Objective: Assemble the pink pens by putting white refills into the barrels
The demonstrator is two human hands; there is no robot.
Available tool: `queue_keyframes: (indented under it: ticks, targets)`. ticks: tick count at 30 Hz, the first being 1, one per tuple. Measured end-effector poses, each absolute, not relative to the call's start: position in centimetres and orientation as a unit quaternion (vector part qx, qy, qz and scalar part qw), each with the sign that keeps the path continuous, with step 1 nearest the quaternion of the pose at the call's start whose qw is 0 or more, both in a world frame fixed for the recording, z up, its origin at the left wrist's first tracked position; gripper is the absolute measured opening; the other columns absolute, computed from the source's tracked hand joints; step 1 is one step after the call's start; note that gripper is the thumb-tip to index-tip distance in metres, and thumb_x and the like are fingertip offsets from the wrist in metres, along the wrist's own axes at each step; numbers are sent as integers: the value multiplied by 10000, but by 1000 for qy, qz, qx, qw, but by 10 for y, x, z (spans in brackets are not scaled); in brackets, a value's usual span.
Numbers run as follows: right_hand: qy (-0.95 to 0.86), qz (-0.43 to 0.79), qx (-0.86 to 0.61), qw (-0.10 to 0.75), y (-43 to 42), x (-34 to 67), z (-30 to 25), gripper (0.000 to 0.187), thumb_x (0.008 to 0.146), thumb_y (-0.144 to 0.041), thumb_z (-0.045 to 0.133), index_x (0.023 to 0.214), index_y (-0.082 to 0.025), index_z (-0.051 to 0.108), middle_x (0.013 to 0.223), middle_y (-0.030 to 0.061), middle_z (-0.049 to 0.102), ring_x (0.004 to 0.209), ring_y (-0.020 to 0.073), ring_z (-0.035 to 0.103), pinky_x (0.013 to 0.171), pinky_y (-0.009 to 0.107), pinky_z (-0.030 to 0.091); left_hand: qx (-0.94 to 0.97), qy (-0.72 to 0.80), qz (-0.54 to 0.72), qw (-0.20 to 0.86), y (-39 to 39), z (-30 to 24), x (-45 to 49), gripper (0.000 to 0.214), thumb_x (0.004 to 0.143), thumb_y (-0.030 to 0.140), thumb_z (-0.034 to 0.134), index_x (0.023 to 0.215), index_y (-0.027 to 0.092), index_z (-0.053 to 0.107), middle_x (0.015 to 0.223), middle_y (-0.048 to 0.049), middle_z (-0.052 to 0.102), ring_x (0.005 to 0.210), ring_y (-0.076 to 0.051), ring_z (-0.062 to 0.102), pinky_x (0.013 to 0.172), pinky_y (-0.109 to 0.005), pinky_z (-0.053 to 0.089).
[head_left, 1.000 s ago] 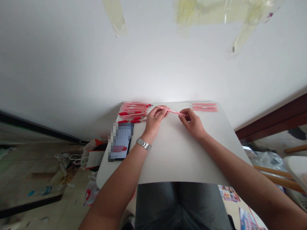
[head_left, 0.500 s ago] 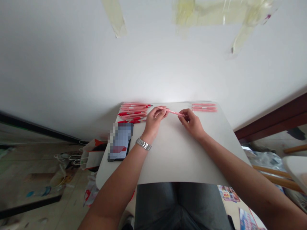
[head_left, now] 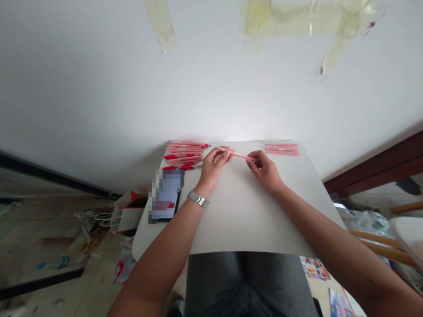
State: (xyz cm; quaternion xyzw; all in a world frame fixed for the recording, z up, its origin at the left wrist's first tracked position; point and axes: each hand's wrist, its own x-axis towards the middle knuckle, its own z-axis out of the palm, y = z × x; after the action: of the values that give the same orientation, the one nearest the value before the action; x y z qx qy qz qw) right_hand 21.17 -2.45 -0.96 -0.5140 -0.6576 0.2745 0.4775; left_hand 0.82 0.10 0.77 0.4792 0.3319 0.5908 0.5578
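A slim pink pen [head_left: 239, 155] spans the gap between my two hands above the table's far half. My left hand [head_left: 213, 165], with a metal watch [head_left: 198, 198] at its wrist, pinches the pen's left part. The fingers of my right hand [head_left: 263, 168] are closed on its right end, which they partly hide. To the left lies a pile of pink and red pens [head_left: 184, 152]. On the right, a few pink pens [head_left: 282, 149] lie side by side near the far edge.
The white table [head_left: 246, 220] stands against a taped wall [head_left: 211, 88]. A phone [head_left: 169, 193], partly pixelated, lies on its left side. Paper bags [head_left: 128, 215] sit on the floor at left. A wooden chair [head_left: 380, 244] and plastic bags [head_left: 366, 220] are at right.
The view has shifted very slightly. Both hands keep their hold on the pen in nearly the same place.
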Motion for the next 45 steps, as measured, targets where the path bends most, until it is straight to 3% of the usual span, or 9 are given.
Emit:
queue_keyframes:
  ticks: [31,37,45]
  targets:
    - [-683,273,-503,453,-26,213,-7,332,1025,-551,538,1052,-225,598,804,12,614,665,153,567,640,297,460,475,323,589,568,0,11,9,311,846,445,839,955,186,705,1096,-76,757,1067,-199,726,1032,-389,573]
    - [-666,251,-509,485,-24,211,-8,293,962,-483,649,1134,-247,624,923,19,670,655,137,576,634,285,477,456,333,601,566,1,9,9,306,833,428,851,927,185,691,1115,-61,736,1014,-169,716,992,-356,586]
    - [-669,226,-525,475,-24,212,-9,283,957,-497,659,1054,-232,677,854,25,688,673,156,593,643,297,479,455,336,596,570,2,8,9,304,841,430,844,951,178,715,1146,-78,734,1076,-188,708,1032,-369,575]
